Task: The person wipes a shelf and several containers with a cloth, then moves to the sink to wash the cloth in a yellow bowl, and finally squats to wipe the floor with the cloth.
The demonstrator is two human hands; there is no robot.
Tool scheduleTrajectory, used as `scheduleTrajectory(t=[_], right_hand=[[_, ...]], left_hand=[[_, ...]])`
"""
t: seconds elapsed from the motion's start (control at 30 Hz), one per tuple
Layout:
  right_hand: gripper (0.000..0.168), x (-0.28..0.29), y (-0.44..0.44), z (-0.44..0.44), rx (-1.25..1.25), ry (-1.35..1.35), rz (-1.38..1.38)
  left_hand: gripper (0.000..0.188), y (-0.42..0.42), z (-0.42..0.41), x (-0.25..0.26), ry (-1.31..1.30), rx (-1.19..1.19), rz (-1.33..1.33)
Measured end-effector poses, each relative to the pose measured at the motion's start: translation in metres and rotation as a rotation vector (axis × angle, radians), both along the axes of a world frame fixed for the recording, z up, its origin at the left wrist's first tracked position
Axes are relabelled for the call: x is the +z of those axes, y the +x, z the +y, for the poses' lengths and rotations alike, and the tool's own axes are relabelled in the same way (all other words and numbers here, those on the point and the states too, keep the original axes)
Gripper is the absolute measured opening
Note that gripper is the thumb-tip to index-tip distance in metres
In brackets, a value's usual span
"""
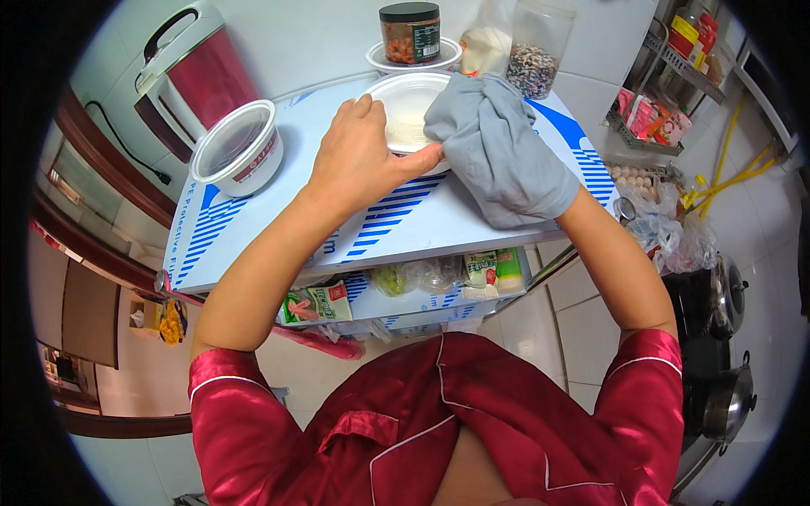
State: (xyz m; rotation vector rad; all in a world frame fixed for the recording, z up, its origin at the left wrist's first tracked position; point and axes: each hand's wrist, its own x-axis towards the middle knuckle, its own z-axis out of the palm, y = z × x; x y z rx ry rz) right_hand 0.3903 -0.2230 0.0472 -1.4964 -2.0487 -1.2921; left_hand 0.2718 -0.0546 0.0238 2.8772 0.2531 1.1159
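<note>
My left hand [354,152] grips the near left side of a round white plastic tub [411,111], its fingers at the rim and the thumb across the front. The tub has a translucent lid. A crumpled grey cloth [500,152] covers my right hand, whose fingers are hidden under it; the cloth rests against the tub's right side. Farther left stands a second lidded white tub [243,152] with red print on its wall. Behind the held tub, a black-lidded jar [410,35] of reddish food sits on another lidded tub [374,61].
A red and white soymilk maker [209,82] stands at the back left. At the back right are a plastic bag [486,50] and a clear container of mixed grains [535,66]. Below the film-covered top [430,221], a shelf holds food packets [326,302]. Pots [728,398] stand at right.
</note>
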Motion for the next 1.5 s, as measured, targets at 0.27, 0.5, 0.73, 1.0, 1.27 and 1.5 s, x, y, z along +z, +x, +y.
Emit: scheduleTrajectory(t=[0.27, 0.5, 0.73, 1.0, 1.27, 1.5], right_hand=[[0.024, 0.014, 0.019, -0.003, -0.281, -0.293, -0.160], [0.032, -0.012, 0.090, -0.057, -0.477, 0.176, 0.416], [0.040, 0.012, 0.093, -0.103, -0.413, 0.526, 0.369], [0.039, -0.018, 0.043, -0.080, -0.268, 0.104, 0.673], [0.020, -0.061, 0.062, -0.031, -0.511, -0.480, 0.438], [0.015, -0.031, 0.033, 0.018, -0.585, -0.771, 0.128]], left_hand=[[0.081, -0.002, -0.006, 0.017, -0.015, 0.087, 0.205], [0.087, -0.009, -0.002, 0.023, -0.043, 0.172, 0.211], [0.085, -0.016, 0.025, 0.029, -0.001, 0.358, 0.318], [0.085, -0.004, 0.048, 0.019, 0.054, 0.445, 0.316], [0.076, 0.031, 0.078, -0.001, 0.165, 0.439, 0.165], [0.070, 0.042, 0.109, -0.006, 0.254, 0.578, 0.028]])
